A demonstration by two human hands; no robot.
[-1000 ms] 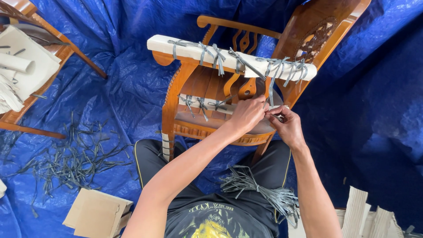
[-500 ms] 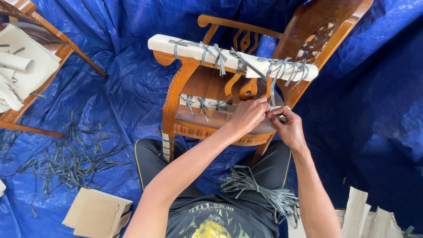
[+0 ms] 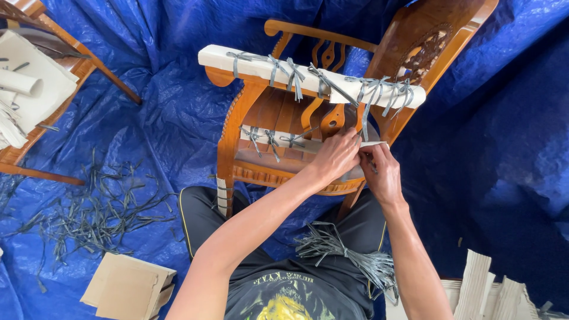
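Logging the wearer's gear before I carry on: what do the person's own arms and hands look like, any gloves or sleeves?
Both hands are bare: no gloves, rings or watch show on the left hand or the right hand. The forearms are bare up to the bottom frame edge, with no sleeves in view. Below them show a black printed shirt and black trousers.

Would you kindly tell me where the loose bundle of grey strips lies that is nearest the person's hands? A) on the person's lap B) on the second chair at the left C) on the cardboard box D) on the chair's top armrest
A: the bundle rests on the black shorts of the lap, just below both hands, the left hand and the right hand, which work at the chair.
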